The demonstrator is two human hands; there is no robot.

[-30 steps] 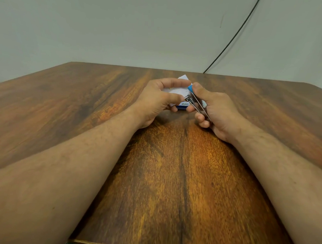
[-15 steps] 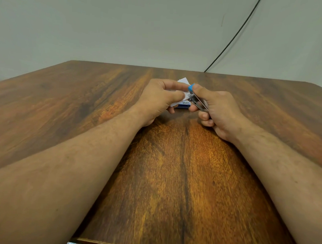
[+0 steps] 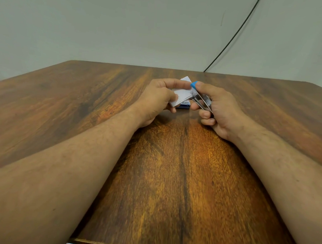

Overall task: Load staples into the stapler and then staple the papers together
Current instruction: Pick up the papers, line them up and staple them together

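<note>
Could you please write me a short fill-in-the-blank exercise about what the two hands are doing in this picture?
1. The small white papers are held by the ____ hand.
2. The stapler in the right hand has a tip cap coloured ____.
3. The dark cable runs down the wall behind the ____ table.

Missing words: left; blue; wooden
</note>
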